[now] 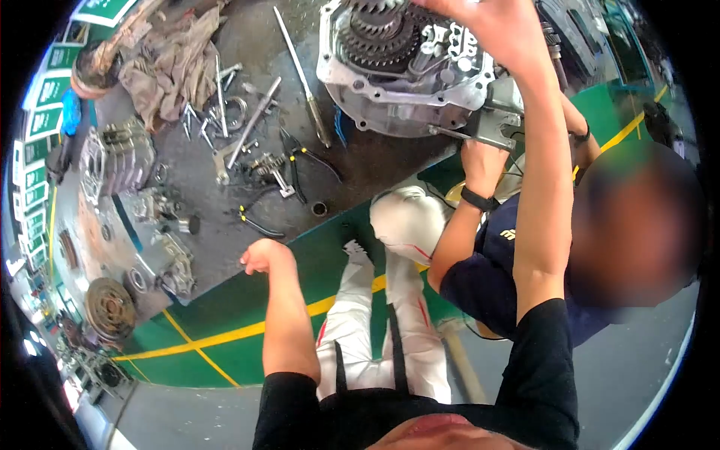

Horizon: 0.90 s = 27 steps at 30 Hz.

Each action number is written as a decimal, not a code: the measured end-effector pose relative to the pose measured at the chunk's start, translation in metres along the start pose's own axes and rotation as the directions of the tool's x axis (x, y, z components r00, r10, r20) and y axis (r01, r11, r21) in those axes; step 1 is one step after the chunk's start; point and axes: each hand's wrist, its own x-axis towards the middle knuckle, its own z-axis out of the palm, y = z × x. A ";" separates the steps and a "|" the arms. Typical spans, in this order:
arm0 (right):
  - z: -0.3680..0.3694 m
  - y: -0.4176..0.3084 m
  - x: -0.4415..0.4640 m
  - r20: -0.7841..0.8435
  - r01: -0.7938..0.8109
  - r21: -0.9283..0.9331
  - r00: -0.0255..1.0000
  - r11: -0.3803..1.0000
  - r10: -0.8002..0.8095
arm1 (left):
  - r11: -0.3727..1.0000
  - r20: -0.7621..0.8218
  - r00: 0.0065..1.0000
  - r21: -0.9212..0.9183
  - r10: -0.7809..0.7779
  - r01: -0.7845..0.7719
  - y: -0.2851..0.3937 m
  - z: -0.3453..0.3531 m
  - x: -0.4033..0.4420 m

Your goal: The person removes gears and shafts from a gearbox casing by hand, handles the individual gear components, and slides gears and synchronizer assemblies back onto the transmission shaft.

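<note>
My right hand (491,26) reaches over the gearbox housing (405,112), fingers apart and partly cut off by the top edge; I see nothing held in it. Gears (379,37) stand inside the open metal housing. My left hand (264,256) hangs by the table's front edge, fingers curled in, with no object visible in it. Nearest to it are black-and-yellow pliers (259,223); a second pair (304,157) lies further back, beside a small metal puller (274,171). A metal ring (319,208) sits near the edge.
A co-worker in a navy shirt (480,259) is close on the right, one hand (484,161) under the housing's corner. A long screwdriver (315,116), rods (255,120), a rag (169,67), metal castings (120,161) and a round disc (110,307) lie across the table (217,259).
</note>
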 end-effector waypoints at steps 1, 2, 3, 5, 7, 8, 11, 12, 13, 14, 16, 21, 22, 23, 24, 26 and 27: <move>0.003 0.006 0.002 -0.006 0.044 0.143 0.999 0.989 -0.044 | 1.000 -0.003 1.000 -0.015 -0.005 0.005 -0.004 -0.002 0.003; 0.004 0.007 -0.002 -0.016 0.080 0.280 0.997 0.957 -0.079 | 0.999 -0.002 1.000 -0.034 -0.020 0.020 -0.009 -0.003 0.003; 0.005 0.010 -0.001 -0.004 0.048 0.228 0.999 0.972 -0.049 | 0.998 0.025 0.999 -0.052 -0.046 0.047 -0.005 -0.008 -0.002; 0.006 0.004 -0.002 -0.048 0.024 0.037 0.999 0.999 -0.022 | 0.978 0.078 0.995 -0.206 0.058 -0.041 -0.028 0.010 0.030; 0.016 0.035 -0.001 -0.059 0.148 0.178 0.988 0.973 -0.140 | 0.876 0.332 0.898 -0.471 0.288 -0.106 -0.076 -0.012 0.047; 0.021 0.034 -0.004 -0.064 0.066 0.306 0.997 0.950 -0.049 | 0.797 0.535 0.739 -0.605 0.409 -0.003 -0.078 -0.045 0.037; 0.040 0.037 -0.010 -0.217 0.228 0.259 0.961 0.939 -0.174 | 0.764 0.585 0.702 -0.638 0.406 0.090 -0.188 -0.060 0.050; 0.039 0.034 -0.013 -0.156 0.229 0.334 0.970 0.914 -0.186 | 0.811 0.640 0.670 -0.577 0.378 0.094 -0.226 -0.060 0.047; 0.034 0.038 -0.009 -0.144 0.224 0.293 0.971 0.929 -0.189 | 0.846 0.693 0.643 -0.518 0.326 0.128 -0.275 -0.050 0.049; 0.031 0.043 -0.007 -0.134 0.222 0.256 0.972 0.941 -0.193 | 0.918 0.756 0.592 -0.390 0.278 0.067 -0.327 -0.031 0.055; 0.036 0.056 0.002 -0.109 0.297 0.232 0.954 0.926 -0.278 | 0.961 0.918 0.362 -0.065 0.164 -0.268 -0.445 0.012 0.074; 0.037 0.060 0.010 -0.119 0.202 0.451 0.979 0.869 -0.166 | 0.087 0.952 -0.283 -0.294 0.116 -0.952 -0.511 -0.010 -0.003; 0.034 0.065 0.014 -0.124 0.197 0.431 0.980 0.881 -0.159 | 0.196 0.959 -0.280 -0.281 0.029 -0.940 -0.481 -0.028 -0.027; 0.031 0.069 0.017 -0.135 0.205 0.419 0.977 0.885 -0.162 | 0.142 0.911 -0.404 -0.412 0.079 -0.900 -0.488 -0.033 -0.030; 0.026 0.073 0.023 -0.105 0.210 0.396 0.978 0.894 -0.183 | 0.082 0.843 -0.524 -0.535 0.124 -0.841 -0.502 -0.038 -0.032; 0.023 0.076 0.024 -0.025 0.253 0.395 0.964 0.883 -0.265 | 0.146 0.885 -0.465 -0.463 0.023 -0.874 -0.532 -0.040 -0.034; 0.025 0.075 0.027 -0.079 0.276 0.364 0.961 0.889 -0.266 | 0.099 0.894 -0.408 -0.396 -0.184 -0.913 -0.487 -0.045 -0.043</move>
